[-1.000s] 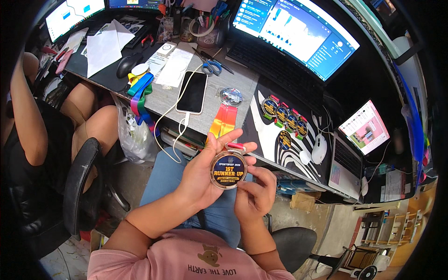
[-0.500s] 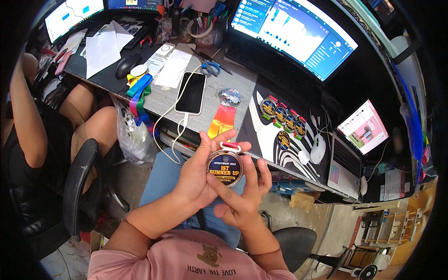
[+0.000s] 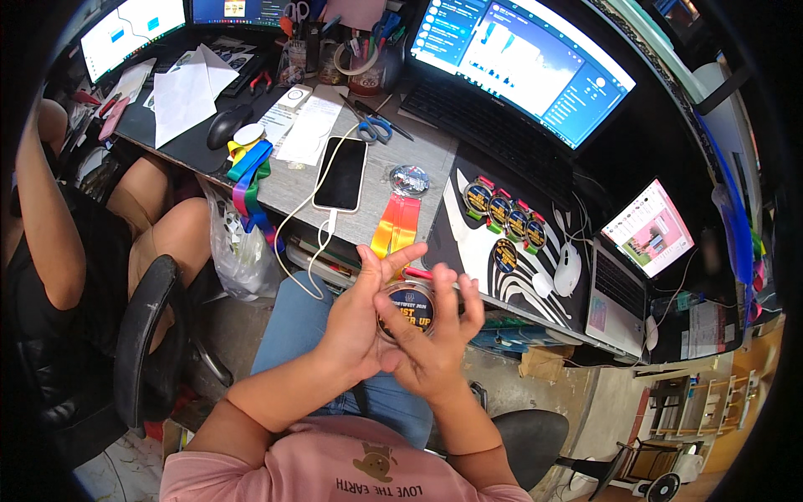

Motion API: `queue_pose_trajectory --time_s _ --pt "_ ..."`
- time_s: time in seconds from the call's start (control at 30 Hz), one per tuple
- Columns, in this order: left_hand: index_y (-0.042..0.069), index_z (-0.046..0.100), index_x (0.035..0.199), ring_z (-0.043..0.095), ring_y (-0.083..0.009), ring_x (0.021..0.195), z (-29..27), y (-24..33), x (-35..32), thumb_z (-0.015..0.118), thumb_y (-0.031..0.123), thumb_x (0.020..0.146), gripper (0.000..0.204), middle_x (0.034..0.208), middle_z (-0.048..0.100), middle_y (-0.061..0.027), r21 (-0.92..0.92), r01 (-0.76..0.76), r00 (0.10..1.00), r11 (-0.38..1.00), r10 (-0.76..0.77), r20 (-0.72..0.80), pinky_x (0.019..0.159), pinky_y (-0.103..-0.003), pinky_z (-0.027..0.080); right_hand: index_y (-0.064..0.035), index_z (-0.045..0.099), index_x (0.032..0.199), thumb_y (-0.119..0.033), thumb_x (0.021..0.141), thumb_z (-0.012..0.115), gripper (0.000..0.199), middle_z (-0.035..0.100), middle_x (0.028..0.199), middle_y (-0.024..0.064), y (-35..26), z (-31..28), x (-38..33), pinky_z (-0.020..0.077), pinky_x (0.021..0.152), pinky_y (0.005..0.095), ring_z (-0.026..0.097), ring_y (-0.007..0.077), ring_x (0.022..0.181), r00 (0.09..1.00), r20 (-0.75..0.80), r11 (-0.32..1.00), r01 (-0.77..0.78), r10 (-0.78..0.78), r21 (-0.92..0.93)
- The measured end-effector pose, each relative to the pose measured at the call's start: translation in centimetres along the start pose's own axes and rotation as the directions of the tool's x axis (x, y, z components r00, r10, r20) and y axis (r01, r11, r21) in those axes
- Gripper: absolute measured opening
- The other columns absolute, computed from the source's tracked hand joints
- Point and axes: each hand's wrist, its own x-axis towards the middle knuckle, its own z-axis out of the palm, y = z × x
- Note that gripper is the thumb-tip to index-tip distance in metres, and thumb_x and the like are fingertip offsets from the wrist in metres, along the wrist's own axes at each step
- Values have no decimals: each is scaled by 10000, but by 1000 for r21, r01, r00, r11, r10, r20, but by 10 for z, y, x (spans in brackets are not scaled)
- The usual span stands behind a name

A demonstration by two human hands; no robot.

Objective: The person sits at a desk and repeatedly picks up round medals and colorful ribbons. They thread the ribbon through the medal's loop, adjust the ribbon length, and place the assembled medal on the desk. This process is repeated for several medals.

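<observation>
A round medal (image 3: 407,299) with a dark blue and gold face rests against the palm and fingers of my left hand (image 3: 351,322), which holds it just off the desk's front edge. My right hand (image 3: 433,360) lies over its lower right part, fingers spread and one stretched across the face. That finger hides some of the print. Beyond my fingertips, a red-to-yellow ribbon (image 3: 396,227) hangs down from a shiny silver medal (image 3: 409,181) on the desk.
Several medals (image 3: 498,207) and a loose round disc (image 3: 505,256) lie on the black-and-white mat. Nearby are a white mouse (image 3: 569,269), laptop (image 3: 617,291), charging phone (image 3: 341,174) and scissors (image 3: 374,130). A seated person (image 3: 58,234) is at left, beside a chair (image 3: 146,335).
My right hand has shifted left and its thumb has come in toward my left palm. More of the medal's face is covered now, and the medal is tilted slightly differently.
</observation>
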Motion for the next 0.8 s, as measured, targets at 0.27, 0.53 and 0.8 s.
queue_pose_trajectory --time_s 0.27,0.53,0.8 --pt "65 330 1460 694 -302 867 0 10 8 236 767 868 923 1153 605 -269 71 -107 991 992 112 -72 804 -404 582 -46 682 1106 -653 959 312 726 574 1276 154 45 -6 -17 396 1011 444 511 271 1187 891 240 438 -406 386 802" --pt "55 284 1408 653 -211 986 -18 -21 -4 707 271 891 702 1084 622 -170 460 -461 885 759 356 299 825 -296 523 1 270 1497 -505 978 454 748 375 1496 131 28 6 3 356 1081 393 459 215 1306 756 654 -455 -584 -5 672" --pt "78 324 1223 649 -156 844 -92 -52 -25 719 -55 807 589 876 636 -98 792 -429 896 434 318 311 733 -288 515 -16 527 1073 -257 1026 460 255 625 828 91 38 -10 10 461 757 324 597 201 788 839 507 -449 -383 196 807"
